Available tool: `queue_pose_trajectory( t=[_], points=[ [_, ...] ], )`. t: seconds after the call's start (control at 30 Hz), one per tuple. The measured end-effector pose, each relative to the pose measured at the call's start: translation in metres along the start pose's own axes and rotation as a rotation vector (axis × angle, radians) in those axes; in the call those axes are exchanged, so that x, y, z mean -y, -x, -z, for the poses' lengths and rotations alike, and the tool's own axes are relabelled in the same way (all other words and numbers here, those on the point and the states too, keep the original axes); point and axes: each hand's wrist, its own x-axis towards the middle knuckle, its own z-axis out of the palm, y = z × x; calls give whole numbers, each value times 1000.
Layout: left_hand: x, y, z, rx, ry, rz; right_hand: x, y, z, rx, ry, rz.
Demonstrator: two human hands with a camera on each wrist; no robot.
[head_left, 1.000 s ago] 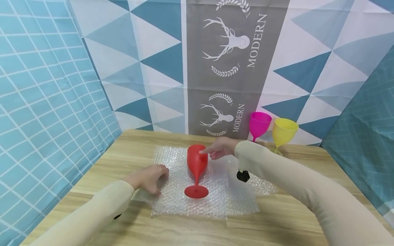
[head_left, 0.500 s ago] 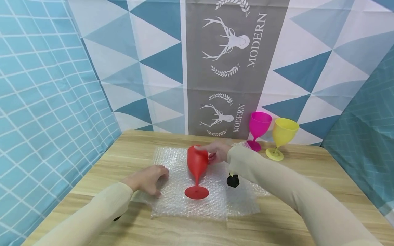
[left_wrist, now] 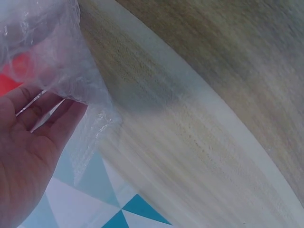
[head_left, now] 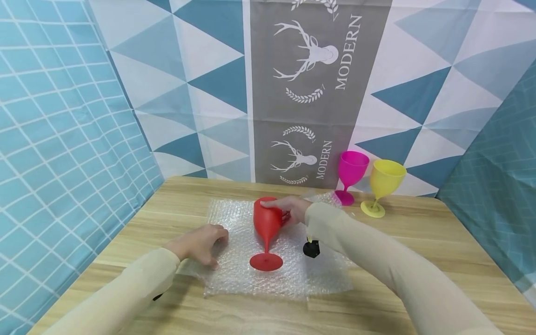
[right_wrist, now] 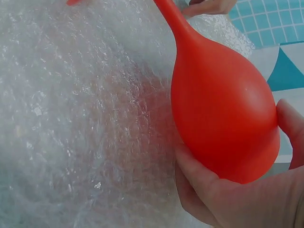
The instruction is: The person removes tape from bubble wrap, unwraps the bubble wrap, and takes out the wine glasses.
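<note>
A red plastic goblet [head_left: 267, 224] lies on its side on a sheet of bubble wrap [head_left: 289, 277], its round foot toward me. My right hand [head_left: 292, 208] grips the bowl near the rim, one digit over the top and others along the side. Close up in the right wrist view, the fingers and thumb sit on either side of the red bowl [right_wrist: 223, 104]. At the wrap's left edge, my left hand [head_left: 200, 243] rests with thumb and fingers apart. In the left wrist view its loosely extended fingertips [left_wrist: 73, 111] meet the wrap's edge, partly covered by it.
A magenta goblet [head_left: 352, 170] and a yellow goblet [head_left: 385, 181] stand upright at the back right of the wooden table [head_left: 201, 311]. Behind them hangs a patterned cloth [head_left: 289, 111]. A blue checked cloth [head_left: 63, 116] borders the left side.
My right hand has moved left onto the goblet's bowl and closed around it. The left hand and the red goblet have stayed in place.
</note>
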Motion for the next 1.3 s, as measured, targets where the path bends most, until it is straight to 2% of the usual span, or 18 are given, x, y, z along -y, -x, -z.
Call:
queue_pose_trajectory(
  t=[0.23,0.47,0.63,1.0,1.3],
  points=[
    [1,-1,1,14,5,14,-2,-3,2,-5,6,29],
    [-1,-5,0,7,-11,-21,-1,1,5,41,4,80],
    [-2,-5,1,-10,-12,-45,2,11,8,103,65,148],
    [0,-6,5,-6,-25,-73,-7,33,23,68,80,259],
    [-3,-4,4,14,-19,-25,-12,51,35,87,107,330]
  ],
)
